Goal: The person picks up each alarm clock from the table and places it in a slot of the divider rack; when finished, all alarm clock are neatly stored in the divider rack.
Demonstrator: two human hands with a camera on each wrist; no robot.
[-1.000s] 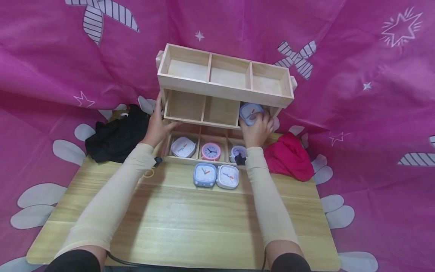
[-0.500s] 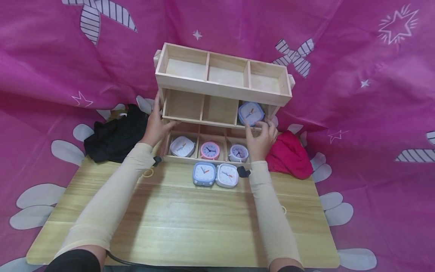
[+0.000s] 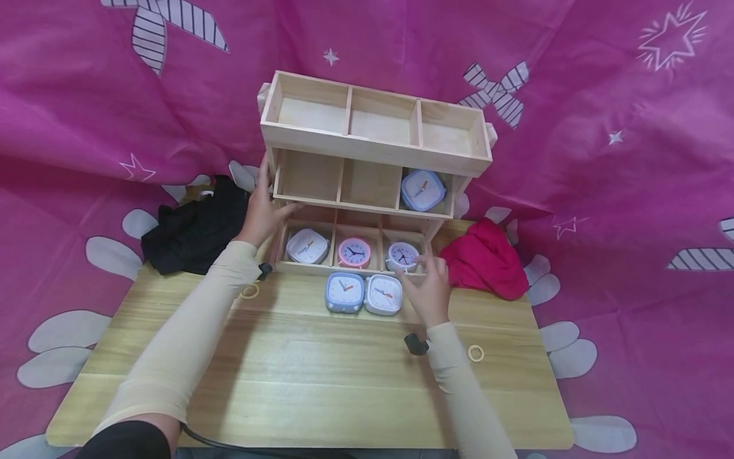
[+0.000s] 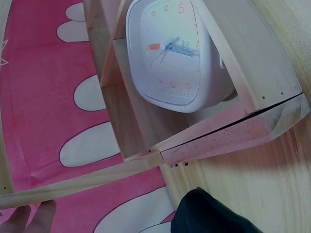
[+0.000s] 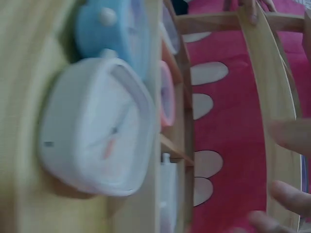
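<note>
A three-tier wooden shelf with compartments stands at the back of the table. My left hand holds its middle tier at the left end, thumb at the front edge. A blue alarm clock leans in the middle tier's right compartment. In the bottom tier sit a white clock, a pink round clock and a white round clock. My right hand, holding nothing, hovers near the white square clock on the table. Beside that clock stands another blue clock.
Black cloth lies left of the shelf and red cloth right of it. Two small rings lie on the wooden table, one ring at the right. A pink curtain surrounds the table.
My right hand has let go of the blue clock in the middle right compartment and moved down toward the table clocks. My left hand stays at the shelf's left end.
</note>
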